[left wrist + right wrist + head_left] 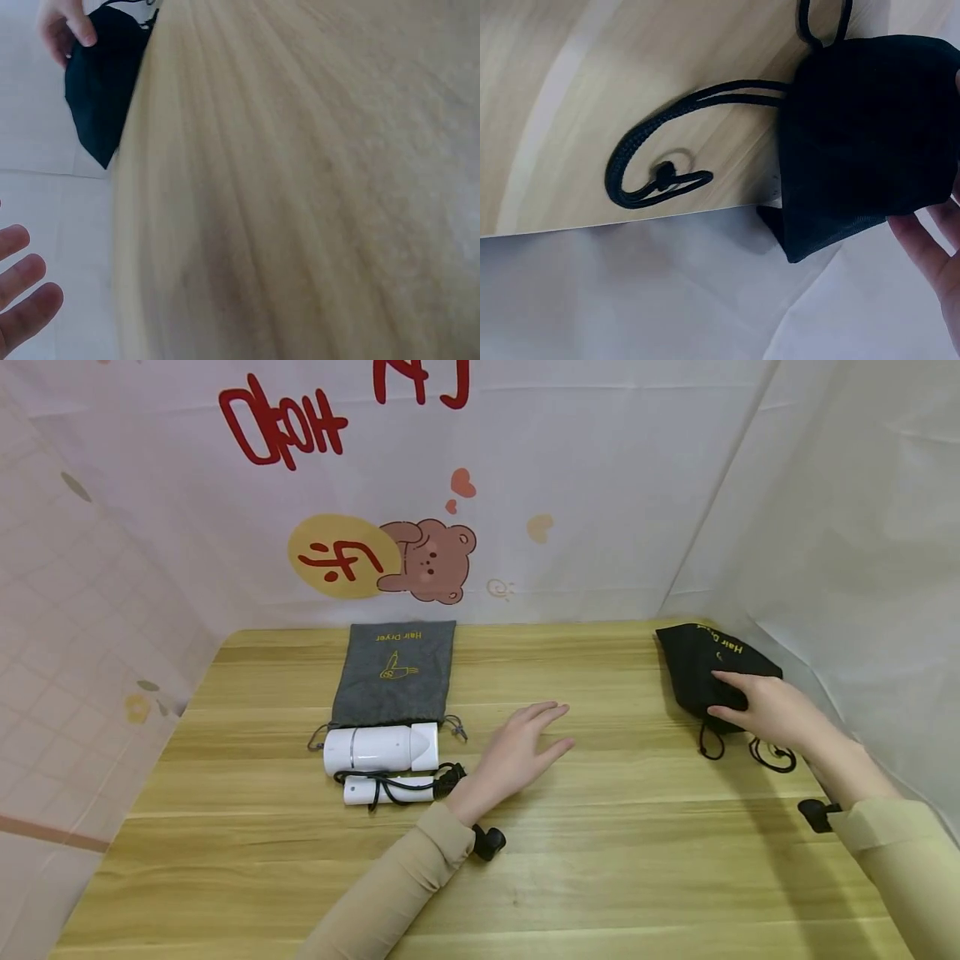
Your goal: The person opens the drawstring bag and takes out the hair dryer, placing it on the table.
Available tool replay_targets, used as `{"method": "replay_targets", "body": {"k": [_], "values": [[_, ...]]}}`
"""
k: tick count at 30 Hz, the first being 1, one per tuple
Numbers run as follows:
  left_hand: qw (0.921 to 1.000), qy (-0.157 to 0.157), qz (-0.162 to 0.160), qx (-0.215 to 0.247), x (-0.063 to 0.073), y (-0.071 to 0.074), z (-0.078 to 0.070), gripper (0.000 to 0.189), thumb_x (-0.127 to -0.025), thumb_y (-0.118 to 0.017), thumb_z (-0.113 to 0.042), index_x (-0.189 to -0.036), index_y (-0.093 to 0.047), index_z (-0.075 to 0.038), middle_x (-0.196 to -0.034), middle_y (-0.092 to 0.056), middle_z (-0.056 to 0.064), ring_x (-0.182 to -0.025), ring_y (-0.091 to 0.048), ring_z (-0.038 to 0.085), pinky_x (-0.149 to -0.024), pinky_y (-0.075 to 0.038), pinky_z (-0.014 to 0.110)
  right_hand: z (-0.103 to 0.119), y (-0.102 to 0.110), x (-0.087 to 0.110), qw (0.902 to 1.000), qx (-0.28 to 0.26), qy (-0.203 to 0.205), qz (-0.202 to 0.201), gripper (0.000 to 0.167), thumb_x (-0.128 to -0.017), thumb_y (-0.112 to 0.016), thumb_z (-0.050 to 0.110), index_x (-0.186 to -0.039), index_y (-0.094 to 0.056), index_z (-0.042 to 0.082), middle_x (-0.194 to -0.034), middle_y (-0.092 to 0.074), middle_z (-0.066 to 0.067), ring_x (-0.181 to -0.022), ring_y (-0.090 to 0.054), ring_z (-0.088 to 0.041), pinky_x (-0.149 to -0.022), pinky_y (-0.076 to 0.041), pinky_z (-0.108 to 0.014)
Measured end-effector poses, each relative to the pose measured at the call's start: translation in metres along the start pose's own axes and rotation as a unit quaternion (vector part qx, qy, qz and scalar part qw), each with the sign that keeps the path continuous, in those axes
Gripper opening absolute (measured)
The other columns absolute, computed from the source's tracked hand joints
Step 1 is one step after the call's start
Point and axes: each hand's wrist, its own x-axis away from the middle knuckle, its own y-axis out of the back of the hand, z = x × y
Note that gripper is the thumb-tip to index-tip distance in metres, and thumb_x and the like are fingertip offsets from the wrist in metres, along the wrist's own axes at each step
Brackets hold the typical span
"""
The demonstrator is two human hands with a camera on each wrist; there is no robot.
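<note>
Locate black pouch (692, 668) between thumb and fingers of right hand (780, 708), grasped. Note left hand (517, 750): fingers extended, holding nothing. Expect soft fabric, probably weighty contents; grip around bulging body, not drawstrings (632, 139) near thumb.

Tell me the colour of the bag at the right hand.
The bag is black with yellow lettering, clearest in the head view.

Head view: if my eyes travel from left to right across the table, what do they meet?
White hair dryer → the person's left hand → black pouch → right sleeve.
</note>
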Motion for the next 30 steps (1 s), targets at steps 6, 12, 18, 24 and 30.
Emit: {"method": "replay_targets", "body": {"k": [6,12,18,24,30], "values": [[0.9999,0.010,0.005,0.001,-0.006,-0.007,0.001,0.055,-0.106,-0.061,-0.044,-0.156,-0.052,-0.024,-0.160,-0.055,0.004,-0.149,-0.053,0.027,-0.120,-0.049,0.052,0.006,-0.001,-0.004,0.9975,0.020,0.037,-0.058,0.050,-0.099,-0.073,0.021,-0.138,-0.063,-0.009,-0.131,-0.067,-0.036,-0.113,-0.068,-0.056,-0.089,-0.056,-0.068],[0.9998,0.014,0.005,0.015,-0.009,-0.011,0.002,0.054,-0.106,-0.062,-0.044,-0.155,-0.054,-0.023,-0.158,-0.057,0.004,-0.148,-0.054,0.026,-0.120,-0.049,0.050,0.015,-0.001,-0.007,0.9921,0.029,0.056,-0.108,0.038,-0.097,-0.075,0.015,-0.128,-0.070,-0.007,-0.120,-0.074,-0.032,-0.103,-0.072,-0.052,-0.081,-0.058,-0.065],[0.9995,0.014,-0.008,0.028,-0.012,-0.015,0.002,0.052,-0.105,-0.064,-0.043,-0.152,-0.058,-0.022,-0.155,-0.061,0.001,-0.145,-0.057,0.023,-0.121,-0.049,0.044,0.032,-0.002,-0.010,0.9920,0.006,0.056,-0.112,0.038,-0.099,-0.073,0.017,-0.129,-0.070,-0.006,-0.122,-0.073,-0.033,-0.102,-0.073,-0.050,-0.085,-0.058,-0.064],[0.9976,0.025,-0.007,0.064,-0.019,-0.019,-0.005,0.050,-0.105,-0.064,-0.041,-0.151,-0.059,-0.022,-0.154,-0.061,0.001,-0.145,-0.057,0.022,-0.123,-0.046,0.042,0.052,-0.004,-0.015,0.9900,-0.012,0.067,-0.124,0.041,-0.101,-0.071,0.019,-0.133,-0.069,-0.006,-0.126,-0.071,-0.034,-0.105,-0.073,-0.051,-0.089,-0.057,-0.065],[0.9959,0.021,-0.001,0.088,-0.031,-0.026,-0.014,0.049,-0.106,-0.063,-0.040,-0.150,-0.060,-0.020,-0.151,-0.065,0.001,-0.140,-0.061,0.020,-0.119,-0.050,0.037,0.068,-0.004,-0.019,0.9885,-0.017,0.077,-0.128,0.041,-0.102,-0.071,0.020,-0.133,-0.068,-0.006,-0.126,-0.071,-0.033,-0.102,-0.074,-0.049,-0.087,-0.058,-0.063]]}}
